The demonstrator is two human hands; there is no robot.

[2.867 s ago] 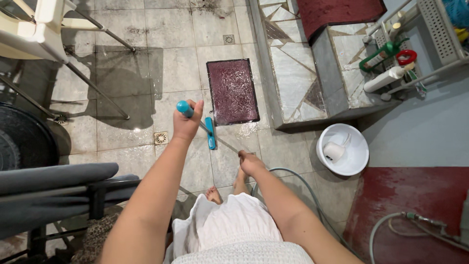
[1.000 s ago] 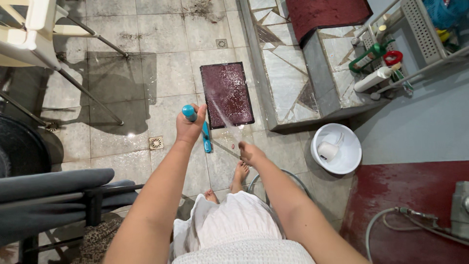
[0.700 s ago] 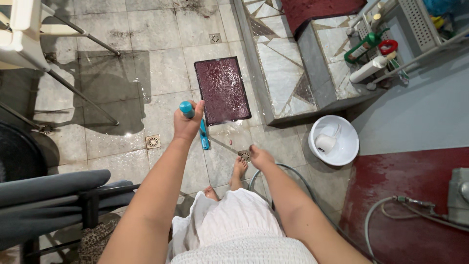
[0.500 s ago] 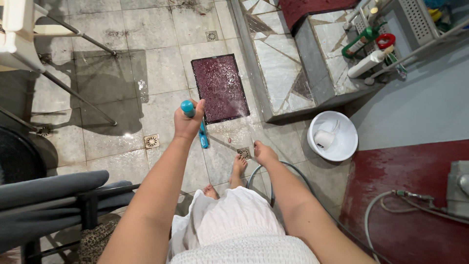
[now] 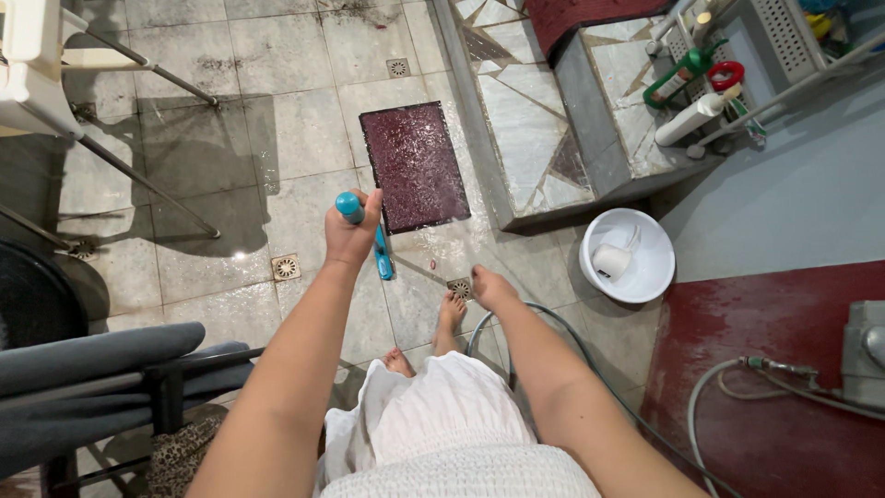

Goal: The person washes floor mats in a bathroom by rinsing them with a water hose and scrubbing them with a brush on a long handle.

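Over wet tiled floor | left hand fisted round teal broom handle, brush head down just beside dark red mat | right hand closed on hose end, above floor drain and bare foot | white basin near, to right

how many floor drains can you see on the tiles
3: a square floor drain left of the left hand, one beside the right hand, one beyond the maroon mat. Others may be hidden.
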